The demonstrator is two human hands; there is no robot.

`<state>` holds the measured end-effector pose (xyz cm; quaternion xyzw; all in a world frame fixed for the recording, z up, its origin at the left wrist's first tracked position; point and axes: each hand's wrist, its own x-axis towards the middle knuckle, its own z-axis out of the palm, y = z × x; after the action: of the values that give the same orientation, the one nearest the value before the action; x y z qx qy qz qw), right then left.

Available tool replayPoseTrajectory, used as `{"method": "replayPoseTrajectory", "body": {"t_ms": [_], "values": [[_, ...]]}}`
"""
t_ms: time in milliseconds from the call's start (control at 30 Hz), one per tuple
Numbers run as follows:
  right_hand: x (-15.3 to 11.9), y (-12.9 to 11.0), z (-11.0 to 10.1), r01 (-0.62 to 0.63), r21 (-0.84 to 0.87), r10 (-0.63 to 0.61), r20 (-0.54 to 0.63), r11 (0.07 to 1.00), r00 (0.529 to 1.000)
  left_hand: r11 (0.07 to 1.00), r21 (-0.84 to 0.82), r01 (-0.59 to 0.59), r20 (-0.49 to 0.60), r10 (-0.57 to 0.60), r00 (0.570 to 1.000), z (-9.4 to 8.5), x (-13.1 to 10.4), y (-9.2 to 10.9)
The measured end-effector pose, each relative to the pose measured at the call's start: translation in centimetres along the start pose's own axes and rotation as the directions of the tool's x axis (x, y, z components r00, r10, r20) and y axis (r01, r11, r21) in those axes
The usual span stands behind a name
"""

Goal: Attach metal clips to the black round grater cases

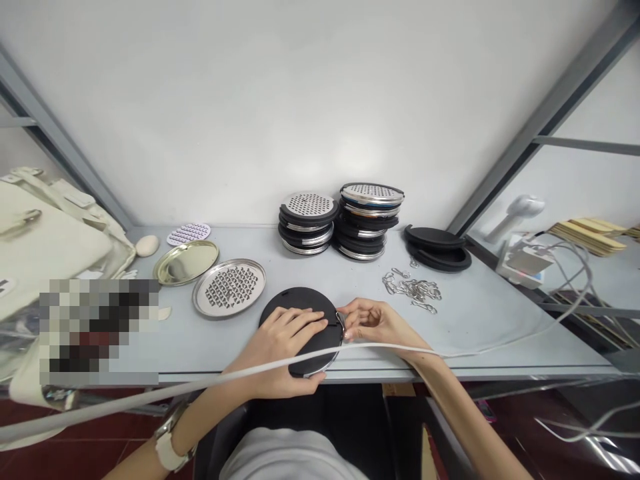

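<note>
A round black grater case (300,298) lies at the table's front edge, with a silvery rim showing along its near side. My left hand (283,347) holds it down, fingers stretched over the top and thumb at the near edge. At the case's right edge, my right hand (373,321) is closed, fingertips pinching a small silver metal clip (341,319). The clip touches the case; whether it is fastened cannot be seen. Right of my right hand is a pile of silver clips (415,288). To the left lies a round metal grater plate (230,287).
Two stacks of round graters (307,223) stand near the wall. Black covers (437,250) lie at the back right. A shiny gold-toned disc (187,262), a purple-and-white perforated disc (189,233) and a pale bag (55,233) are left. A white cable (200,385) crosses before my arms.
</note>
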<state>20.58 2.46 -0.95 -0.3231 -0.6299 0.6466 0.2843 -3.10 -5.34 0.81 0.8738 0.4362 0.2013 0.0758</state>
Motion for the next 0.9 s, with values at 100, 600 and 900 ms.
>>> {"method": "replayPoseTrajectory", "body": {"t_ms": [100, 600, 900], "values": [[-0.04, -0.1, -0.09, -0.006, -0.012, 0.006, -0.003, 1.0, 1.0, 1.0, -0.007, -0.009, -0.002, 0.009, 1.0, 0.12, 0.07, -0.05], [-0.72, -0.17, 0.06, 0.0, -0.089, 0.001, 0.003, 0.996, 1.0, 0.998, -0.034, -0.043, 0.034, 0.044, 0.998, -0.39, -0.19, -0.27], [-0.78, 0.13, 0.02, 0.018, -0.078, -0.017, 0.004, 0.997, 1.0, 0.999, -0.013, -0.046, 0.032, 0.047, 0.998, -0.38, -0.26, -0.25]]}}
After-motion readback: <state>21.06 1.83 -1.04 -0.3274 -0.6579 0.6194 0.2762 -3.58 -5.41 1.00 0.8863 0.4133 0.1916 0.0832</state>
